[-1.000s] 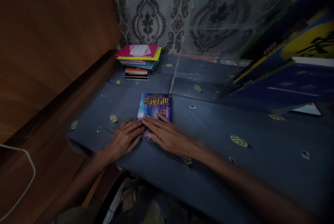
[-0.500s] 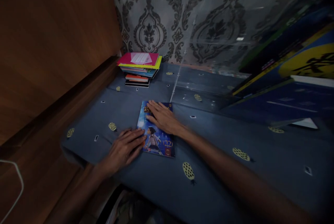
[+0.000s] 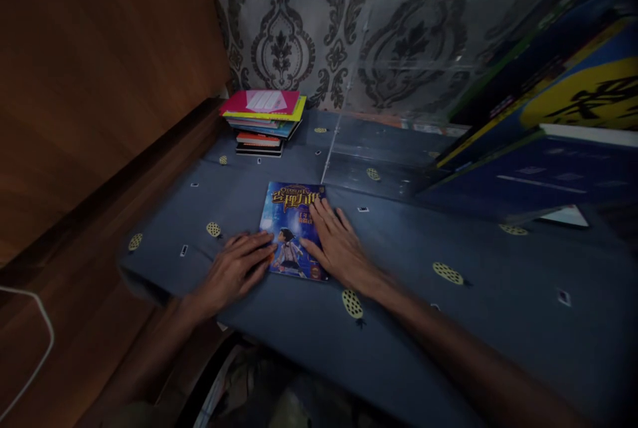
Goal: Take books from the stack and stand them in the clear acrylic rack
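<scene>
Book (image 3: 289, 228) with a blue illustrated cover lies flat on the blue patterned cloth (image 3: 473, 321) of the table, near the table's left front edge; its long axis runs away from the person, toward the back wall, tilted a little to the left at the far end. Left hand (image 3: 239, 268) rests palm down on the cloth at the book's near left corner, fingers together and extended, their tips touching or just overlapping the book's left edge; right hand (image 3: 339, 248) lies flat across the book's right half, fingers slightly spread and pointing toward the far edge, pinching nothing; the book sits between the two hands, nearer to the right, which covers more of it. Neither hand grips; both press or rest from above. At the far left corner of the table, against the wallpapered wall (image 3: 309, 29), stands a stack of books (image 3: 263, 121), pink one on top, well apart from the hands; a clear acrylic panel (image 3: 399, 82) rises behind the book; large blue and yellow boards (image 3: 558, 115) lean at the right edge.
</scene>
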`<state>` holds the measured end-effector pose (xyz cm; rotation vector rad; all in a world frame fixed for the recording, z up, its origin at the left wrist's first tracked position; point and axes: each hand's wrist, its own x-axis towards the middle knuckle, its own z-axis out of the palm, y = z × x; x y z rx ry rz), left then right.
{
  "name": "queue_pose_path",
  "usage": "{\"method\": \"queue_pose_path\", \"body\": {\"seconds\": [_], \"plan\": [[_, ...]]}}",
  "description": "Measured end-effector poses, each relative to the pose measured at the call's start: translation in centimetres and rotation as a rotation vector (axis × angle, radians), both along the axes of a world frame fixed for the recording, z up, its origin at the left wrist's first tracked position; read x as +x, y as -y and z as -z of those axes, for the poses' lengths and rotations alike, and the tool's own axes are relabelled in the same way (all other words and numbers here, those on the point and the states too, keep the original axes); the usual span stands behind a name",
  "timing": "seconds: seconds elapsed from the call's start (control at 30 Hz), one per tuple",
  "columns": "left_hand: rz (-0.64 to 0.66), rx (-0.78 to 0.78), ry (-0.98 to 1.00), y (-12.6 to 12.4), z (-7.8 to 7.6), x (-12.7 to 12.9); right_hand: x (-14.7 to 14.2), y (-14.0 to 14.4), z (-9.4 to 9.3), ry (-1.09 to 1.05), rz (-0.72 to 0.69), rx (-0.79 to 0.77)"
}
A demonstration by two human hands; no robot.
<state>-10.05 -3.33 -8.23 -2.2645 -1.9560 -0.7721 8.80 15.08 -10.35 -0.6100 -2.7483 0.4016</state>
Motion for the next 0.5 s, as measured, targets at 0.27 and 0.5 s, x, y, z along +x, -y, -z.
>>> {"method": "queue_pose_path", "body": {"seconds": [0.27,0.5], "plan": [[-0.05,-0.057,0.088,-0.1,-0.4,0.1,2.4,4.4,-0.1,-0.026,-0.023,0.01],[-0.263,-0.114,0.074,-3.0,-0.2,-0.4,2.8,4.4,0.3,-0.061,0.004,-0.045]]}}
